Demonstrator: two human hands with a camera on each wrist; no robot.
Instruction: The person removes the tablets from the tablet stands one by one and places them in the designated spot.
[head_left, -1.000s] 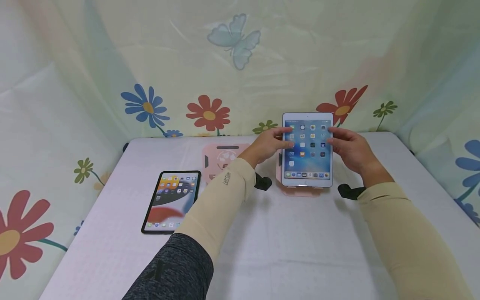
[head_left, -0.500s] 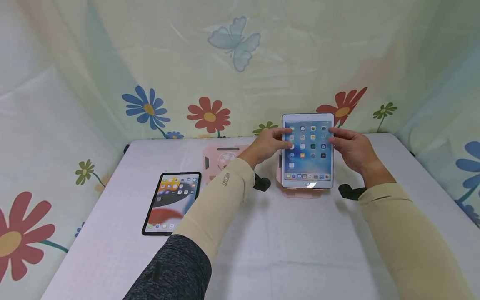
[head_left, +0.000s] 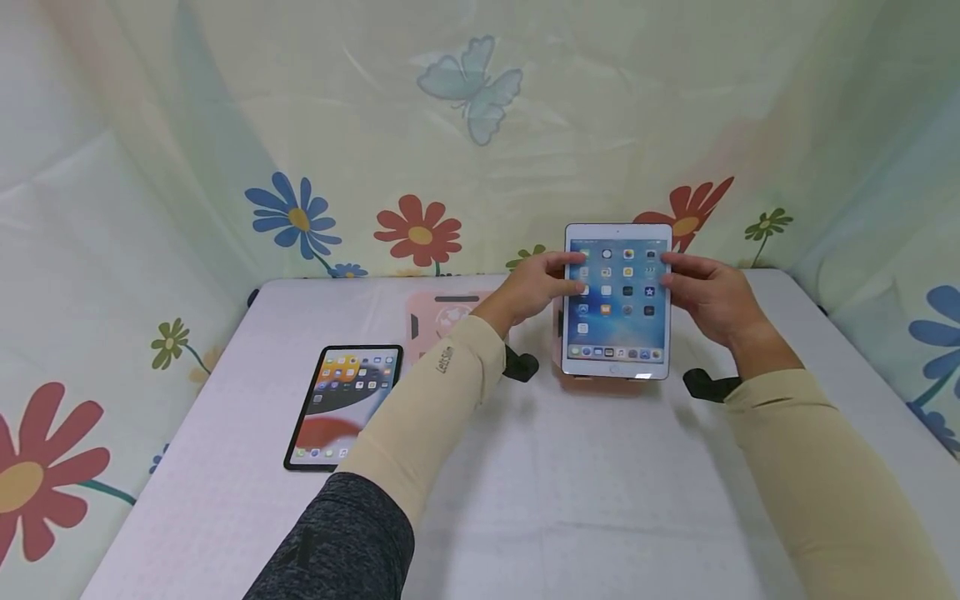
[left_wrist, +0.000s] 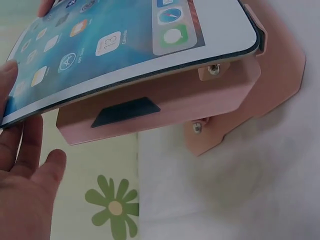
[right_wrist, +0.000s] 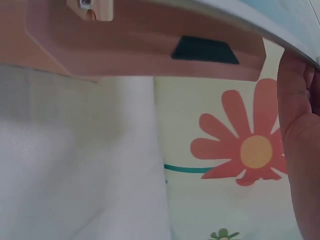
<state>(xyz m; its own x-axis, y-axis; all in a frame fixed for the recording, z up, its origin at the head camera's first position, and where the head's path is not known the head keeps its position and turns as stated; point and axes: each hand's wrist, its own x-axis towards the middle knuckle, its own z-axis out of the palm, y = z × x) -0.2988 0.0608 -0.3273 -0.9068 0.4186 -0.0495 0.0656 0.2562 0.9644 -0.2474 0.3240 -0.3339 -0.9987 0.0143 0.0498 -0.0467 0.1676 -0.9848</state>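
Note:
A white-framed tablet (head_left: pixel 618 325), its screen lit with app icons, leans on a hinged pink stand (left_wrist: pixel 185 100) at the right of the table. My left hand (head_left: pixel 528 287) holds its left edge, fingers and thumb near the upper half. On the opposite edge my right hand (head_left: pixel 708 300) grips at about the same height. In the left wrist view a dark pad (left_wrist: pixel 125 112) shows on the stand's panel, and the tablet's lower edge sits at a small lip. The tablet hides most of the stand in the head view. The right wrist view catches the stand's panel (right_wrist: pixel 135 50) from beneath.
A second pink stand (head_left: pixel 427 315) lies left of my left hand, partly behind the forearm. Closer to me, a black-framed tablet (head_left: pixel 345 408) lies screen up on the white table (head_left: pixel 570 500). A flower-printed curtain (head_left: pixel 337 108) stands behind the table.
The white tablet has shifted slightly right, and its lower part now covers more of the stand's base. My right hand has moved a little right with it; the left hand has barely moved.

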